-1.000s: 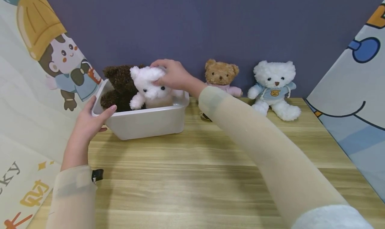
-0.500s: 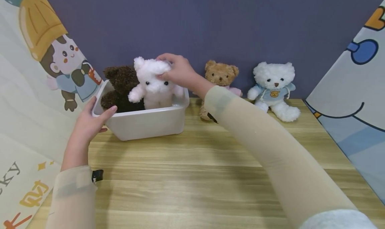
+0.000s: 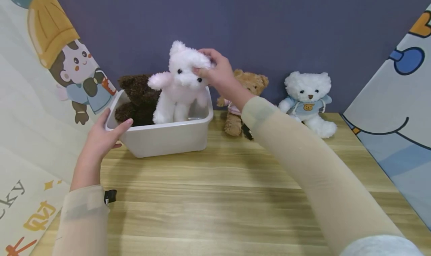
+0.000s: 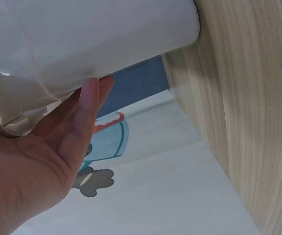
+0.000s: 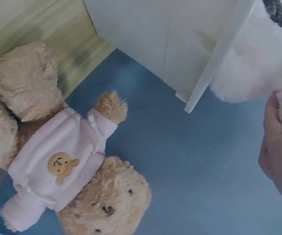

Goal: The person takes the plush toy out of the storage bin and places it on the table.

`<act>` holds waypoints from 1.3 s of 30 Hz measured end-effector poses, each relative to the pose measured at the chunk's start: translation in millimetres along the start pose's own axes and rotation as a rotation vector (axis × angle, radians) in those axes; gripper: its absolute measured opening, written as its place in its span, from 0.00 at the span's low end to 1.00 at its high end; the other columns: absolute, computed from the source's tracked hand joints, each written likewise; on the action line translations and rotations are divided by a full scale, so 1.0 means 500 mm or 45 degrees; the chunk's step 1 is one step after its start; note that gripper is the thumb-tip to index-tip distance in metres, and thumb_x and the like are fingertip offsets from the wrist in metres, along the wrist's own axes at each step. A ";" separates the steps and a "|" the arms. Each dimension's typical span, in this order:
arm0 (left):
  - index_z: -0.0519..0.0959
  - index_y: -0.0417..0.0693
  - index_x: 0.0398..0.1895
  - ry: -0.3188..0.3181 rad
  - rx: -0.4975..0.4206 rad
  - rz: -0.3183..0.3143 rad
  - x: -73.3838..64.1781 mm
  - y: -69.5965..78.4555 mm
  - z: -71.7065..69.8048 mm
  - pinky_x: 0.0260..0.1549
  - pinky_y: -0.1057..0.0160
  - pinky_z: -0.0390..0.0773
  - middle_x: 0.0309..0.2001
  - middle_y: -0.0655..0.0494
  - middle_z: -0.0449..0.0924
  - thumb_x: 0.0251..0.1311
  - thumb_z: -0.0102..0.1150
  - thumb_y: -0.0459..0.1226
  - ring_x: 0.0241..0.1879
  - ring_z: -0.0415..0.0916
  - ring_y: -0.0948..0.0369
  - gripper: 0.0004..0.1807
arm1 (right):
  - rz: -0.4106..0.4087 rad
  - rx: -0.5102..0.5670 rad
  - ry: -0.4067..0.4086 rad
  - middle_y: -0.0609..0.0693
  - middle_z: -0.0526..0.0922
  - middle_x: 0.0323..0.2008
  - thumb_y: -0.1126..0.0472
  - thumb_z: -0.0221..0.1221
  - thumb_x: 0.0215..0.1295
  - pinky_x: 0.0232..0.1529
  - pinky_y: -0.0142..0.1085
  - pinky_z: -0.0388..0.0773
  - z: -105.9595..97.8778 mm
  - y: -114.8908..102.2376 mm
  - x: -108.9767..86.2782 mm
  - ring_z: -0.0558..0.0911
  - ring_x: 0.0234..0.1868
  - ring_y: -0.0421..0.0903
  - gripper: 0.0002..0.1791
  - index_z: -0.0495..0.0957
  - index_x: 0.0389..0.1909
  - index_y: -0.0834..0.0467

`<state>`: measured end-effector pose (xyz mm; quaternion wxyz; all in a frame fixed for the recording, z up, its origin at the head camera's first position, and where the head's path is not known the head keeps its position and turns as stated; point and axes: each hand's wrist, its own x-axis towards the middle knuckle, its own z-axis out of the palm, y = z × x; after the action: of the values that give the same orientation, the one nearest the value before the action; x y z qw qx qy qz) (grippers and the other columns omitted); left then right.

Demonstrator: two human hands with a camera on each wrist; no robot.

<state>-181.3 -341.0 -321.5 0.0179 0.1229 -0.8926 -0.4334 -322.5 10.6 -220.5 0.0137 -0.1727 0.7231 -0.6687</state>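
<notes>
A fluffy white-and-pink plush toy (image 3: 182, 88) hangs over the white plastic bin (image 3: 168, 140), its legs still below the rim. My right hand (image 3: 219, 71) grips it by the side of the head; in the right wrist view the hand (image 5: 280, 147) shows only at the right edge, against the pale fur. My left hand (image 3: 102, 136) holds the bin's left end, thumb over the rim. From below, the left wrist view shows fingers (image 4: 84, 112) curled under that rim. Inside the bin, at its left, sits a dark brown plush (image 3: 138, 91).
A tan teddy bear (image 5: 67, 161) in a pink top sits right of the bin, partly behind my right wrist in the head view. Further right is a white teddy bear (image 3: 308, 95) in a blue top. A dark wall (image 3: 269, 24) backs the wooden table (image 3: 202, 196).
My right hand has lifted the white-and-pink plush up and to the right, out of most of the bin. My left hand stays on the bin.
</notes>
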 end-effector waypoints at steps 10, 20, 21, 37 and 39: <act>0.28 0.62 0.88 0.005 0.000 0.011 0.002 -0.001 0.001 0.43 0.50 0.93 0.86 0.29 0.36 0.67 0.56 0.69 0.75 0.63 0.29 0.62 | -0.036 0.136 0.101 0.48 0.79 0.68 0.63 0.71 0.68 0.52 0.49 0.90 -0.037 -0.003 -0.009 0.83 0.62 0.51 0.29 0.77 0.68 0.46; 0.27 0.63 0.88 0.008 0.002 0.001 0.003 -0.002 0.004 0.50 0.42 0.90 0.86 0.30 0.36 0.67 0.57 0.70 0.76 0.61 0.28 0.63 | -0.006 0.409 0.185 0.49 0.75 0.67 0.63 0.68 0.72 0.45 0.46 0.91 -0.116 -0.019 -0.020 0.80 0.65 0.55 0.26 0.75 0.68 0.46; 0.27 0.63 0.88 0.008 -0.002 0.002 0.003 -0.002 0.004 0.50 0.41 0.90 0.86 0.31 0.36 0.67 0.57 0.70 0.76 0.61 0.28 0.63 | -0.011 0.442 0.200 0.49 0.74 0.67 0.63 0.67 0.72 0.45 0.45 0.90 -0.125 -0.020 -0.022 0.79 0.65 0.55 0.26 0.75 0.68 0.46; 0.27 0.62 0.88 0.001 -0.013 0.014 0.002 -0.001 0.004 0.50 0.41 0.90 0.86 0.29 0.36 0.68 0.57 0.69 0.75 0.61 0.28 0.62 | -0.065 0.874 0.357 0.48 0.74 0.70 0.65 0.64 0.73 0.65 0.59 0.77 -0.278 0.001 -0.083 0.75 0.73 0.56 0.20 0.79 0.62 0.48; 0.27 0.62 0.88 0.002 -0.011 0.012 0.001 0.000 0.004 0.50 0.40 0.89 0.86 0.29 0.36 0.68 0.57 0.69 0.75 0.61 0.28 0.62 | -0.064 0.909 0.373 0.47 0.75 0.70 0.64 0.64 0.73 0.71 0.64 0.72 -0.298 0.004 -0.092 0.75 0.73 0.55 0.19 0.80 0.62 0.48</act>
<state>-182.3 -339.6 -322.9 0.0210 0.1190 -0.8913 -0.4370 -317.3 166.3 -216.2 -0.0470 -0.0772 0.4347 -0.8960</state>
